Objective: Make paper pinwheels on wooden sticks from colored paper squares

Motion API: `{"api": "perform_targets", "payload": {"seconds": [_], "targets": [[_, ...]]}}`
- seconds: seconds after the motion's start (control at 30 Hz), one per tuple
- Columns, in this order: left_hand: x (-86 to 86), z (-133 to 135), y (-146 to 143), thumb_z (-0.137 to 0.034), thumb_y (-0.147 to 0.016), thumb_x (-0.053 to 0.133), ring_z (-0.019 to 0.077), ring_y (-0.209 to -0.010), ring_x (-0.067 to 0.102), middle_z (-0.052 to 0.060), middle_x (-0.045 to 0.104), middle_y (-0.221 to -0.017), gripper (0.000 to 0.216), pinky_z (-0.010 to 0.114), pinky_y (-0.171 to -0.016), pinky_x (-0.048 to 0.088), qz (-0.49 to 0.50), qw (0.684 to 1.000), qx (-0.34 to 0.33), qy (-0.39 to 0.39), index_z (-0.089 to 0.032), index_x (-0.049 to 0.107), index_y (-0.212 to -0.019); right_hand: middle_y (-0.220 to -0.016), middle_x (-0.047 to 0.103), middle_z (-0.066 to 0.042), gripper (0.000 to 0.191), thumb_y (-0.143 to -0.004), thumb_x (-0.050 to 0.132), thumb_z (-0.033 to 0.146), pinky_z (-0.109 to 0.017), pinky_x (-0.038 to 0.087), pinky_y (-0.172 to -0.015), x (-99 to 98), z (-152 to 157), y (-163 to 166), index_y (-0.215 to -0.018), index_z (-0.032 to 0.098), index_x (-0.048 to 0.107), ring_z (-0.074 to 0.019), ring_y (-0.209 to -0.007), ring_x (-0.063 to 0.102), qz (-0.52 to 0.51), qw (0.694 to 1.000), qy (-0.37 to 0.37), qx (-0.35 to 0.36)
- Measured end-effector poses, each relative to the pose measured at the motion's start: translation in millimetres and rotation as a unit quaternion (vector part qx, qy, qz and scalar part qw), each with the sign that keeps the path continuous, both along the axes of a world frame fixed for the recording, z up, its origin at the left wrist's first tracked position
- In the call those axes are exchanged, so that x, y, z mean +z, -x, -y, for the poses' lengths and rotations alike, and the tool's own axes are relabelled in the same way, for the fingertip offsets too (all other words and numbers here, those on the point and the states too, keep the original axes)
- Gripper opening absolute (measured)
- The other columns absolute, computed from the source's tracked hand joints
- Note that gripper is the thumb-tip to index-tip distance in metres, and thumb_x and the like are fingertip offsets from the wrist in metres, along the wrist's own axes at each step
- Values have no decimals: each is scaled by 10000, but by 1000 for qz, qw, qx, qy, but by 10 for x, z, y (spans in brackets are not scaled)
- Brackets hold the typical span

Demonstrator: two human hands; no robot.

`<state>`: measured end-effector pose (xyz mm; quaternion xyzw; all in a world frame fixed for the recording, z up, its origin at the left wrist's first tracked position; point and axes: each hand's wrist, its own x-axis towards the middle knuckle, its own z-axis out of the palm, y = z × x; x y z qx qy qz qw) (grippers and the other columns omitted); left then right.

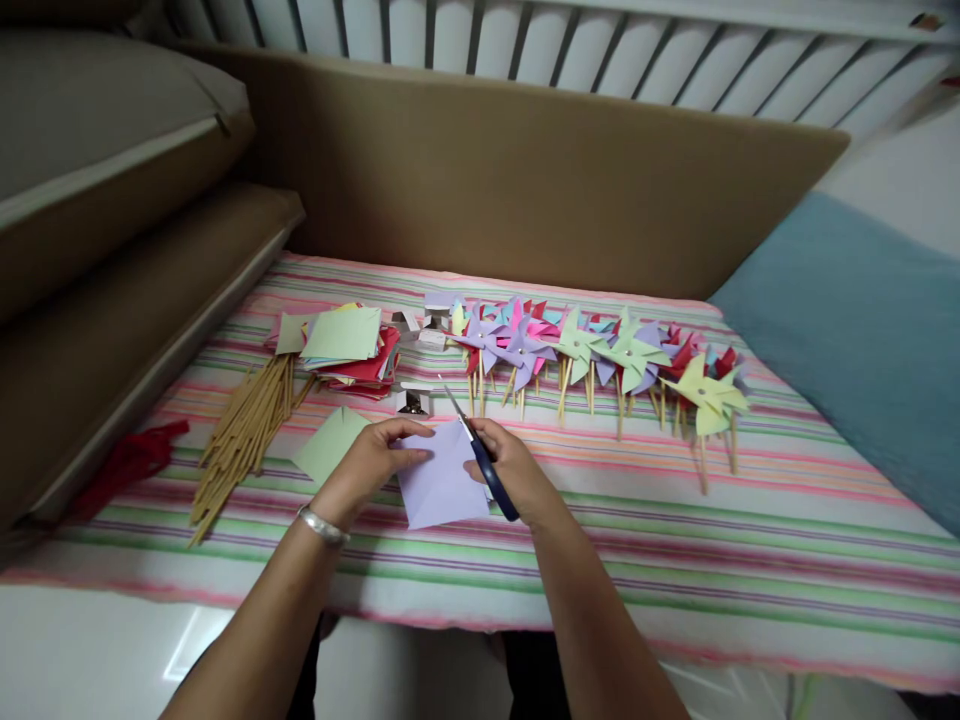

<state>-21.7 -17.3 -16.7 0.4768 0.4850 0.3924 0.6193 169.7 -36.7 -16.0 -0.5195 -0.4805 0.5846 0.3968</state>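
A square of lilac paper lies in front of me, pinched at its upper left by my left hand. Dark-handled scissors are in my right hand, blades pointing up and away from me; whether the blades are parted is hard to make out. My right fingers also touch the paper's right side. A light green sheet with a slit at its top lies to the left, partly behind my left hand. Just beyond the paper stands a small open box holding small dark metallic bits.
A pile of coloured paper squares sits behind a heap of wooden sticks. Several finished paper pinwheels lie in a row at the right. A red cloth, stacked cushions and a brown board border the striped cloth.
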Motion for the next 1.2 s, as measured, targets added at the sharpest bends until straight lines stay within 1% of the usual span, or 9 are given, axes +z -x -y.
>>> {"api": "perform_targets", "payload": {"seconds": [0.17,0.33,0.6,0.73,0.87,0.93,1.03,1.13,1.2], "targets": [[-85,-7,-29,-194,-522,764,177,-783,583,82,670,-1013,277,250,-627,418,-27,1000,-6,6,-159,703,-789,-787,597,36,462,-572,599,90,-221,403,-575,-13,-3,1,-1015,216,574,-121,-656,519,11,1000,-8,15],[-65,-30,-17,-160,-506,763,155,-754,579,56,674,-940,328,239,-627,424,-12,1000,-8,12,-162,690,-826,-775,585,41,483,-581,587,76,-212,393,-576,-52,-5,-23,-1041,221,565,-111,-649,509,10,999,-20,38],[-112,-26,-1,-194,-495,734,136,-578,537,-3,611,-629,198,248,-551,397,-43,997,-52,37,-143,612,-642,-797,617,26,494,-567,586,106,-215,407,-561,-53,-26,-4,-1049,218,578,-118,-642,528,58,997,-38,32],[-239,-20,-75,-228,-574,663,148,-562,517,-16,563,-571,91,264,-550,380,-184,982,-32,-20,-158,611,-595,-797,645,15,472,-583,579,131,-238,437,-605,-106,-81,62,-1049,210,598,-146,-683,570,154,985,-78,-13],[-293,-34,-109,-171,-580,663,207,-844,577,44,658,-848,33,325,-787,414,-254,957,21,-141,-186,639,-564,-832,673,3,410,-641,576,175,-269,454,-682,-139,-114,86,-1046,223,613,-168,-746,607,223,967,-111,-62],[-262,-45,-84,-154,-568,686,238,-982,547,68,657,-971,63,362,-894,373,-247,951,48,-180,-203,653,-546,-835,673,-7,406,-666,599,218,-289,458,-702,-138,-115,59,-1072,230,605,-181,-759,612,245,958,-105,-103],[-139,-56,-2,-166,-547,727,263,-1047,520,84,643,-1030,80,381,-936,339,-200,958,87,-184,-210,664,-526,-854,665,-23,464,-667,659,294,-325,463,-736,-126,-105,-3,-1120,228,579,-200,-778,612,230,951,-98,-183],[17,-55,89,-215,-544,748,238,-907,576,79,664,-927,91,347,-844,393,-96,983,98,-124,-185,663,-532,-874,662,-38,570,-658,699,361,-347,469,-751,-114,-94,-27,-1182,217,524,-212,-805,617,127,960,-105,-226],[87,-51,130,-252,-544,756,194,-738,584,53,672,-772,128,309,-717,418,-12,993,99,-58,-166,673,-588,-883,666,-43,605,-658,706,389,-339,478,-723,-107,-87,3,-1199,218,498,-211,-809,628,38,970,-98,-217]]}}
